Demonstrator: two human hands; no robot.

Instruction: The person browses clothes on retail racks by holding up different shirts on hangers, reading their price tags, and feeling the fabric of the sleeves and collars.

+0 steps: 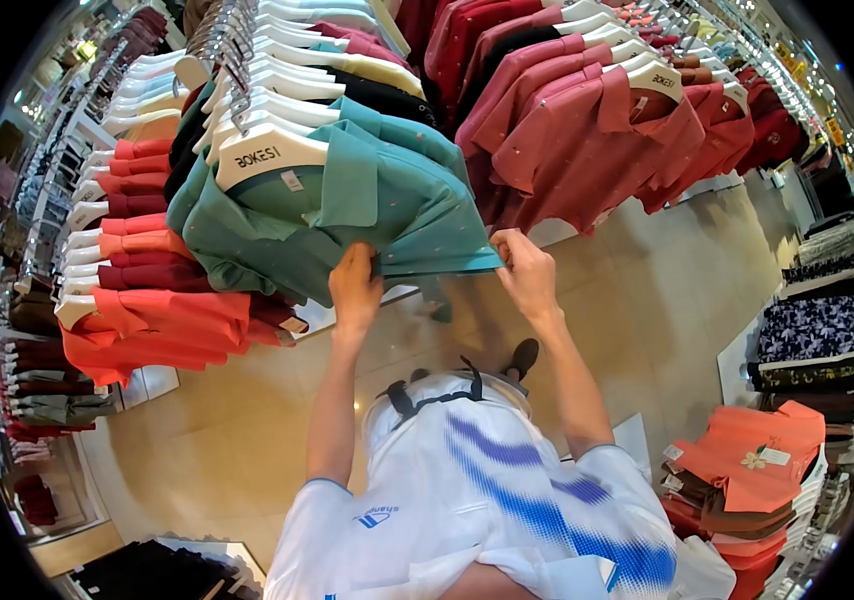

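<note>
A teal collared shirt (347, 205) hangs on a white hanger (269, 152) marked BOKESI, at the front of a rack of shirts. My left hand (356, 285) is closed on the shirt's lower part, below its collar. Farther right, my right hand (524, 268) pinches the corner of the same shirt's edge. Between the two hands the teal cloth is stretched out sideways. The fingertips of my left hand are partly hidden by the fabric.
Pink shirts (597, 140) hang to the right of the teal one, and red and orange shirts (162, 325) hang at the left. Folded coral clothes (747, 450) are at the lower right. Black garments (152, 572) lie at the lower left. Tiled floor (217, 425) shows below.
</note>
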